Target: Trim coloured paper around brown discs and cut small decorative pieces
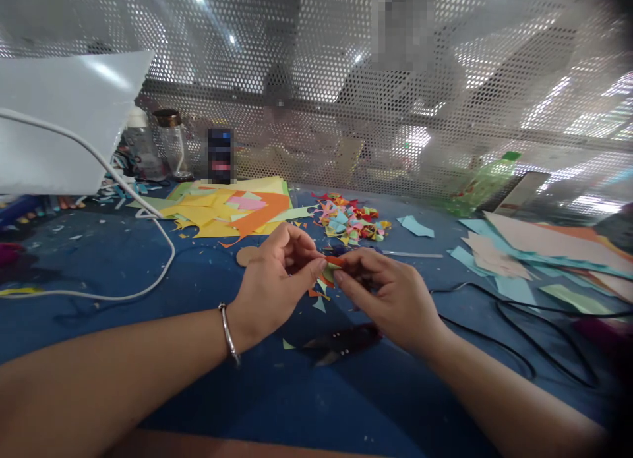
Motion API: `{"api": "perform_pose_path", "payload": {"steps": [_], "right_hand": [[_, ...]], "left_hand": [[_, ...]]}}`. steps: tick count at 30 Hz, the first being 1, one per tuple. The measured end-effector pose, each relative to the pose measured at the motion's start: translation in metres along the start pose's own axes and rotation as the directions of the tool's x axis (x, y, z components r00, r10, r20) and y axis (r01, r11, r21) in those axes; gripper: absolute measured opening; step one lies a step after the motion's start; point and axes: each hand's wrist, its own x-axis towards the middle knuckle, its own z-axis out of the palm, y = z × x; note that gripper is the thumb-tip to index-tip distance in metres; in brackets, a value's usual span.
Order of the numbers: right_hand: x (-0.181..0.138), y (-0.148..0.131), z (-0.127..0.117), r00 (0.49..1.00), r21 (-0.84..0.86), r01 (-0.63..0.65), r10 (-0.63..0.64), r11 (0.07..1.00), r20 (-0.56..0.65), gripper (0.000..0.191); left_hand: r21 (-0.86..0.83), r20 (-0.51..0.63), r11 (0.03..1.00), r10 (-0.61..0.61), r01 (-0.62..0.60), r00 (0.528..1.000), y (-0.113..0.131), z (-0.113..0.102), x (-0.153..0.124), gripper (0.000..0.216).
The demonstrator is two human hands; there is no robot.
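Observation:
My left hand (277, 277), with a silver bangle on its wrist, and my right hand (386, 290) meet above the blue table top (208, 293). Both pinch a small folded piece of orange and green paper (332, 265) between their fingertips. Small paper scraps (319, 303) lie on the table just under the hands. Dark scissors (341, 343) lie below my right hand. A heap of small folded coloured paper pieces (351, 221) sits a little beyond the hands.
A stack of yellow, orange and pink sheets (232, 211) lies at the back left, light blue and beige sheets (524, 254) at the right. A white cable (148, 214) crosses the left, black cables (514, 313) the right. A perforated metal screen (316, 82) closes the back, with a jar (171, 142) beside it.

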Motion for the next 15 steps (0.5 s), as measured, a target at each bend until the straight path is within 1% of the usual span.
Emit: {"api": "perform_pose_path", "payload": {"steps": [5, 9, 11, 13, 15], "right_hand": [[-0.0003, 0.0027, 0.0011, 1.0, 0.035, -0.024, 0.023, 0.999, 0.013, 0.016], [-0.0001, 0.0017, 0.002, 0.999, 0.029, -0.036, 0.036, 0.999, -0.002, 0.015], [0.0001, 0.0001, 0.0028, 0.999, 0.029, -0.032, 0.033, 0.999, -0.019, 0.014], [0.0, -0.0011, 0.0031, 0.999, 0.044, -0.027, 0.028, 0.999, -0.031, 0.013], [-0.0009, -0.0014, 0.0024, 0.999, 0.056, -0.025, 0.027, 0.998, -0.032, 0.013]], "left_hand": [[-0.002, 0.009, 1.0, 0.0, 0.0, 1.0, -0.0002, 0.0004, 0.0003, 0.02], [0.009, 0.01, 1.0, -0.017, 0.017, 1.0, 0.0003, 0.0012, -0.0013, 0.02], [-0.022, -0.003, 0.998, -0.061, 0.061, 0.998, 0.0004, 0.0023, -0.0025, 0.026], [-0.097, -0.013, 0.984, -0.15, 0.148, 0.989, 0.0, 0.0041, -0.0042, 0.038], [-0.172, 0.001, 0.956, -0.241, 0.238, 0.97, -0.0006, 0.0062, -0.0065, 0.046]]}}
